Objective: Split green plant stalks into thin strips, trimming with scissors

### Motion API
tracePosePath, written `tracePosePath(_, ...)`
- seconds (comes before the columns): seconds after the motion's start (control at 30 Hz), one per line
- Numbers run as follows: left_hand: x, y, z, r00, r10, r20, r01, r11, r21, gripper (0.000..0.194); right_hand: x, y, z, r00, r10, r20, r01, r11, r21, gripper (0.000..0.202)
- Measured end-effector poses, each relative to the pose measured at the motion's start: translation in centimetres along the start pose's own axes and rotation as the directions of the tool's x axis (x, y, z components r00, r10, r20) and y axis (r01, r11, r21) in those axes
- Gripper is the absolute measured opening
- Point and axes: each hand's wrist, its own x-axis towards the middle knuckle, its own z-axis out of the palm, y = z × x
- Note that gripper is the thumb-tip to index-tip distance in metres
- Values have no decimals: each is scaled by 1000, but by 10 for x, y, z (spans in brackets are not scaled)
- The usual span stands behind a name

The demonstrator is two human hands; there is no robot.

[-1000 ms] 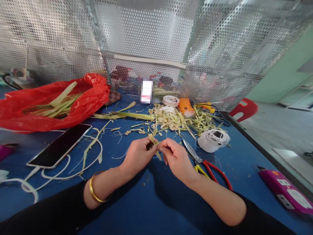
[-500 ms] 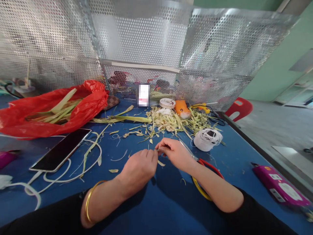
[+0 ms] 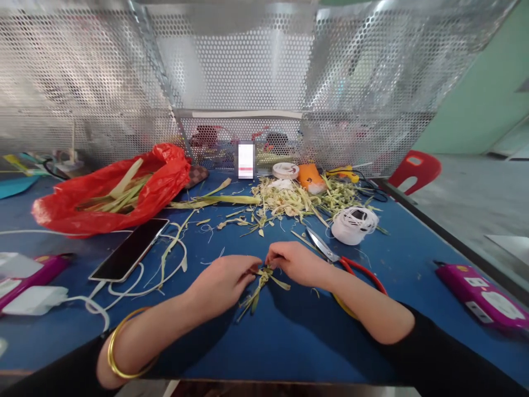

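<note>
A small knotted bundle of greenish dried husk strips [image 3: 261, 286] hangs between my two hands, its loose ends spreading down and to the right. My left hand [image 3: 225, 281], with a gold bangle on the wrist, is closed, its fingertips pinching the bundle's upper left side. Opposite it, my right hand [image 3: 295, 263] pinches the top of the same bundle with curled fingers. Part of the knot is covered by the fingertips. Beside my right forearm lie scissors [image 3: 324, 245] with red and yellow handles, partly under the arm.
Husk scraps [image 3: 289, 197] are heaped at the back, near a tape roll [image 3: 285, 171] and an orange packet [image 3: 311, 177]. White cord [image 3: 351, 231] sits right. Left are a red bag [image 3: 99, 223], a phone [image 3: 130, 251] and cables. Purple power strips flank the table.
My hands have moved slightly apart, and the knotted husk bundle now shows below them. The view has shifted, so the scissors' blades and more of the table's near edge are visible.
</note>
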Motion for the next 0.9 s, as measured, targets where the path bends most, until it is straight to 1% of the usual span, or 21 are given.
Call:
tracePosePath(0.07,4,-8,-2,1000,29,7,-29,999,20,25,-3,0,1,1000,-27,-14,27,1000,-5,21)
tracePosePath(0.13,9,-13,-4,998,56,15,-57,993,103,22,-5,-1,1,999,-35,-21,35,999,-7,22)
tracePosePath(0.23,19,-14,-9,998,62,16,-64,967,245,22,-6,0,3,999,-33,-26,34,999,13,21)
tracePosePath(0.3,27,-12,-14,999,45,-4,-43,967,252,20,-6,2,3,999,-34,-21,35,998,44,19)
tracePosePath(0.37,35,-11,-17,999,28,-20,-24,989,149,20,-5,4,4,999,-32,-12,33,997,74,17)
tracePosePath(0.43,43,-11,-16,1000,-5,-2,5,998,-61,23,-5,6,4,999,-32,-5,32,995,95,15)
tracePosePath(0.47,46,-12,-14,999,-34,30,39,978,-203,25,-5,8,4,999,-33,-6,34,995,97,15)
tracePosePath(0.5,49,-12,-10,995,-65,78,88,931,-355,27,-4,8,4,999,-35,-6,35,995,92,14)
tracePosePath(0.53,50,-13,-7,986,-87,142,147,853,-500,28,-4,9,4,999,-36,-4,36,996,81,14)
tracePosePath(0.57,51,-14,-3,973,-99,208,210,758,-617,29,-4,9,4,999,-40,-2,40,997,65,14)
tracePosePath(0.6,51,-14,0,959,-104,265,264,672,-692,30,-4,10,3,999,-49,1,48,998,45,15)
tracePosePath(0.63,51,-14,2,946,-110,304,306,608,-733,31,-3,9,3,998,-62,5,62,998,28,16)
tracePosePath(0.67,51,-14,3,937,-118,328,335,563,-755,32,-3,9,2,997,-76,9,76,997,14,16)
tracePosePath(0.73,51,-16,4,929,-127,348,362,511,-779,31,-2,9,1,995,-100,10,100,995,2,16)
tracePosePath(0.83,51,-21,5,922,-96,375,379,430,-820,21,-1,10,1,997,-80,9,80,996,32,14)
tracePosePath(0.9,51,-25,8,917,-88,389,392,384,-836,25,0,11,1,998,-53,12,52,997,64,16)
